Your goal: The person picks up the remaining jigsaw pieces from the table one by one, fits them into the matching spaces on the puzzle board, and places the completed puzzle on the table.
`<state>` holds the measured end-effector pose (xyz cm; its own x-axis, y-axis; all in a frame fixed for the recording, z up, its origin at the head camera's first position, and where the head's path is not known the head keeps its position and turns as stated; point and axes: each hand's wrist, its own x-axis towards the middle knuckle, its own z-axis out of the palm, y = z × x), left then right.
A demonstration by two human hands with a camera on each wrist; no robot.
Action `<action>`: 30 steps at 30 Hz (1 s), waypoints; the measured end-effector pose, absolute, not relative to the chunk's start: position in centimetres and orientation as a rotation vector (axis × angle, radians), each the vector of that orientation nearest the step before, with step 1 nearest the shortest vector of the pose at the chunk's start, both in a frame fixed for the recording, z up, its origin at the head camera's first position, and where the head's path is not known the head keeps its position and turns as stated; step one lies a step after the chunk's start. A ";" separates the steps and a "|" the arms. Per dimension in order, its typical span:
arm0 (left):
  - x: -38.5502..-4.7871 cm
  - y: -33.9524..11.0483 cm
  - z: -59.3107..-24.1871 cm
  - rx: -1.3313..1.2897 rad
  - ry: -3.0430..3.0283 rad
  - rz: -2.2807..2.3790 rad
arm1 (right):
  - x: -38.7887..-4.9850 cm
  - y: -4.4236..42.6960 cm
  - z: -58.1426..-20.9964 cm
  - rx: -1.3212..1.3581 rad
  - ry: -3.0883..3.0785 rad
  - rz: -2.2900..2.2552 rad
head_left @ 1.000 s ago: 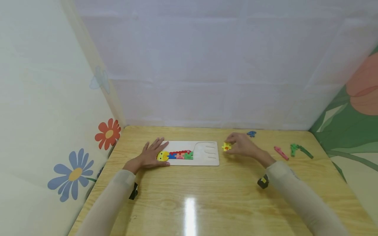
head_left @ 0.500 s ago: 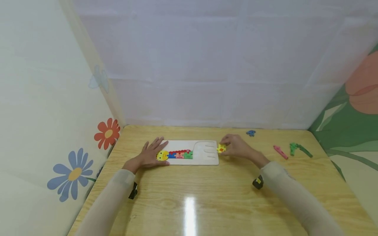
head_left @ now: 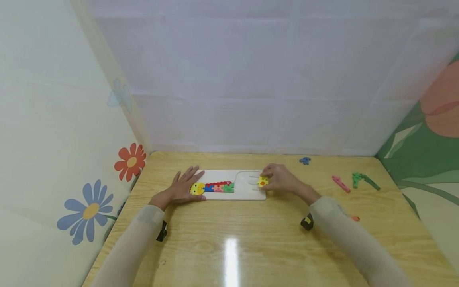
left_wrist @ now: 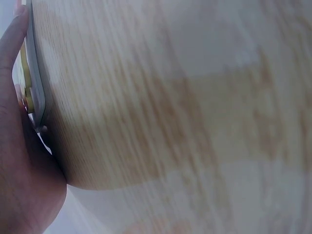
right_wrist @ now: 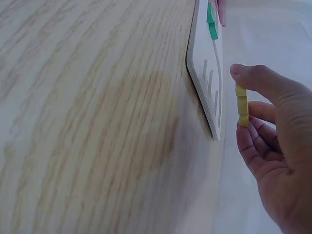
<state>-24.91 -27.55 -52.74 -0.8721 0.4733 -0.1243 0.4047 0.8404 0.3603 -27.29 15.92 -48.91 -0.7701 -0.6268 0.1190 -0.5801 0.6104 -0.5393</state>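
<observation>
A white puzzle board (head_left: 215, 175) lies on the table, with a yellow giraffe head (head_left: 197, 189) and blue, pink, red and green (head_left: 228, 187) pieces set in its left half. The left hand (head_left: 182, 189) rests spread over the board's left end, thumb below the giraffe head. Between thumb and fingers the right hand (head_left: 283, 179) pinches a yellow piece (head_left: 263, 182) with an orange mark over the board's right end. In the right wrist view this yellow piece (right_wrist: 242, 106) is held on edge, raised off the board (right_wrist: 201, 63).
To the right on the table (head_left: 229, 223) lie a blue piece (head_left: 305, 160), a pink piece (head_left: 341, 183), and green pieces (head_left: 356, 179). An orange piece (head_left: 355, 218) peeks out beside the right sleeve. A pale wall cloth stands behind the table.
The right hand has carried the yellow piece leftward, from beside the board to over its right end. An orange piece now shows beside the right sleeve. The left hand has stayed put.
</observation>
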 end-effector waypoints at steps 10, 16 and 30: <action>-24.7 -27.3 -52.4 0.673 2.808 0.477 | -27.3 14.6 -49.4 -1.130 2.754 -0.846; -24.8 -27.4 -52.5 0.676 2.809 0.481 | -27.1 13.7 -49.3 -1.144 2.734 -0.868; -24.9 -27.5 -52.6 0.663 2.796 0.469 | -26.7 11.5 -49.1 -1.154 2.716 -0.919</action>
